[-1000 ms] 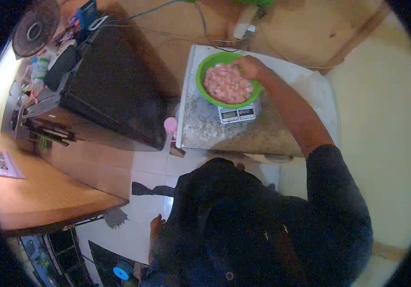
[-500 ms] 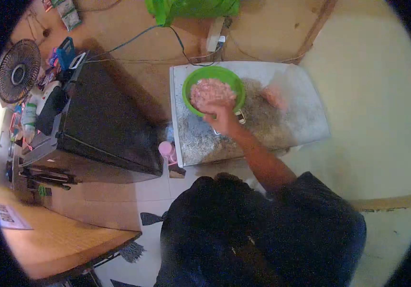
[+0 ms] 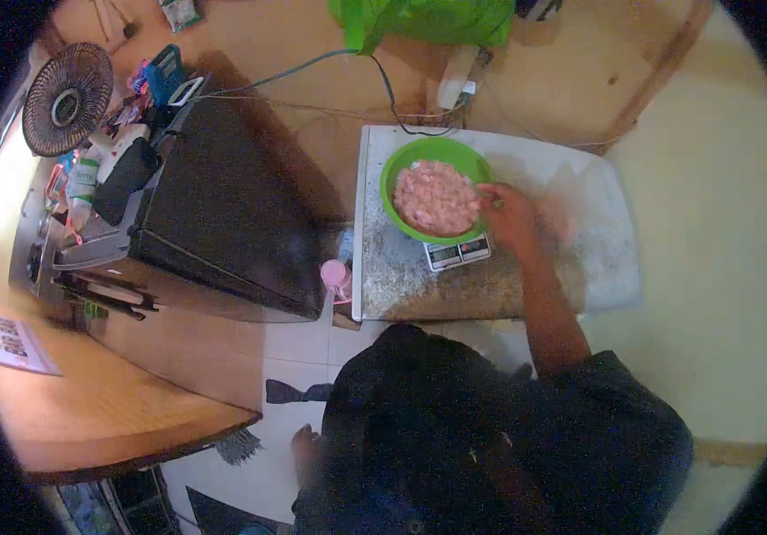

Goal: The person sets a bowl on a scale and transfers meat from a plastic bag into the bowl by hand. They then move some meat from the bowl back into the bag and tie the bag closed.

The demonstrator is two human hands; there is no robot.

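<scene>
We are reaching our right hand (image 3: pixel 508 214) to the right rim of the bowl (image 3: pixel 390 187), fingers curled against the green edge. The blur is keeping us from telling whether they are pinching anything or only touching it. Our left hand (image 3: pixel 305 443) is hanging low at our side, well apart from the work and too smeared to tell whether it is open or closed.

The bowl is sitting toward the far left corner of the desk (image 3: pixel 419 290), heaped with pink chunks (image 3: pixel 435 196). It is standing on the scale (image 3: pixel 459 251), likely so the load is bearing fully on the platform. The scale's display strip is poking out from under the bowl toward the near edge, where we are able to look down on it. A pink cup (image 3: pixel 336 278) is standing just off the desk's near left corner, against the dark cabinet (image 3: pixel 214 205).

For writing, we are finding little. The scale's digits are too small to read. A printed sheet (image 3: pixel 2 334) is lying on the wooden counter (image 3: pixel 107 410) at our left, its dark blocks of print illegible. The fan (image 3: pixel 69 98) and the green bag (image 3: pixel 424 18) beyond the desk's far edge are showing no brand we can make out.
</scene>
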